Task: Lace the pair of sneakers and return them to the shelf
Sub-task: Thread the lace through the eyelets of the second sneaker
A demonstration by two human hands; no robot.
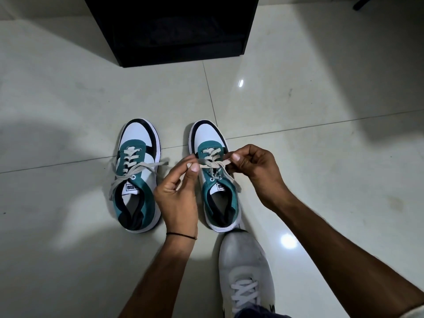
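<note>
On the tiled floor, both hands' grips pinch the right sneaker's lace taut between left hand and right hand.

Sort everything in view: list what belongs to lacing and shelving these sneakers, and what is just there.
Part of the job:
left teal sneaker, laces loose
right teal sneaker
grey lace pinched between both hands
left hand
right hand
black shelf unit

Just there:
white shoe on the person's foot
black wrist thread
tiled floor

White tongue label of the left sneaker bears dark block lettering, inverted and illegible; the right sneaker label is only partly visible.
</note>
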